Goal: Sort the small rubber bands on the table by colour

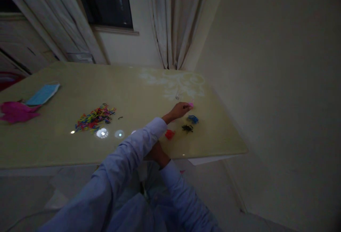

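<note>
My left hand (180, 110) reaches across to the right over the table, its fingers closed in a pinch at a small clump of pink rubber bands (191, 105). I cannot tell how many bands are between the fingertips and how many lie on the table. Close by are sorted clumps of blue rubber bands (193, 119), black rubber bands (188, 128) and red rubber bands (169, 134). My right hand (156, 152) is at the table's front edge beneath my left forearm, which hides its fingers. Further left lies a mixed pile of coloured rubber bands (96, 117).
A single black band (120, 118) lies beside the mixed pile. A blue face mask (44, 94) and a crumpled pink cloth-like piece (19, 112) are at the left of the glossy table (128, 83). Behind the pink clump is a small clear object (177, 96). A wall (266, 83) rises on the right.
</note>
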Demonstrator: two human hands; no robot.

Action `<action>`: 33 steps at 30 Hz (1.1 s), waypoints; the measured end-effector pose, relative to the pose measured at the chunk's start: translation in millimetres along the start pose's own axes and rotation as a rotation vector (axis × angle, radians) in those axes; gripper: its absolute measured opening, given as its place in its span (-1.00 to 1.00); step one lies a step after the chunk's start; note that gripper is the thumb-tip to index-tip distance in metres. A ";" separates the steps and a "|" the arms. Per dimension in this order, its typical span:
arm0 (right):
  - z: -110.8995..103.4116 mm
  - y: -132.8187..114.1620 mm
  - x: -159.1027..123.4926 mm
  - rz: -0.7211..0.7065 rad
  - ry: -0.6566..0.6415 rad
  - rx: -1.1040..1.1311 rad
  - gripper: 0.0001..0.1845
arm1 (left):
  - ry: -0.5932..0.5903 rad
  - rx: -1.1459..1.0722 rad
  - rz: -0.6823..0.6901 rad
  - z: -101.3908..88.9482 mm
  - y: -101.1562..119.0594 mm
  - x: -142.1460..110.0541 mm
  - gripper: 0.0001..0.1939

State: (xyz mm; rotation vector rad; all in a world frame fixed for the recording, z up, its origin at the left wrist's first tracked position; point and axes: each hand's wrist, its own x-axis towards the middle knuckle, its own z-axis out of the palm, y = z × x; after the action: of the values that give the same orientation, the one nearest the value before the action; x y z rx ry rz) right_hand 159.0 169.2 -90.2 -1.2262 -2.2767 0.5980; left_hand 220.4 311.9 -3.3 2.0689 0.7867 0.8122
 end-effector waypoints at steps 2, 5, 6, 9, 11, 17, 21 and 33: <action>-4.6 -3.9 3.0 0.060 -0.037 -0.004 -0.80 | 0.056 -0.083 -0.003 -19.7 5.9 -17.4 -0.71; -12.4 -9.0 4.5 0.099 -0.009 0.086 -0.81 | 0.154 -0.126 -0.001 -51.8 12.3 -58.9 -0.70; -14.9 -10.2 4.1 0.099 0.023 0.135 -0.80 | 0.188 -0.136 -0.010 -62.0 12.9 -76.1 -0.69; -20.5 -12.2 1.8 0.078 0.110 0.269 -0.79 | 0.322 -0.157 -0.098 -87.8 8.8 -131.9 -0.66; -23.1 -12.8 0.6 0.054 0.146 0.316 -0.80 | 0.411 -0.122 -0.168 -100.6 1.2 -169.2 -0.68; -29.9 -13.6 1.9 0.036 0.160 0.363 -0.82 | 0.540 0.190 -0.259 -121.4 -31.9 -263.9 -0.77; -34.9 -15.2 11.4 0.167 0.174 0.340 -0.81 | 0.634 0.268 -0.266 -124.8 -46.8 -302.7 -0.77; -3.6 -85.9 148.4 -0.213 -0.094 0.200 -0.74 | 0.555 0.446 -0.355 -114.9 -46.7 -307.2 -0.79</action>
State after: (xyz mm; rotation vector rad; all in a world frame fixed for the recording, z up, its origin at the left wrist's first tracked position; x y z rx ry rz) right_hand 34.6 253.0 -7.0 -0.8653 -2.3203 0.7946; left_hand -64.5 156.4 -69.6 1.9884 1.7167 1.0923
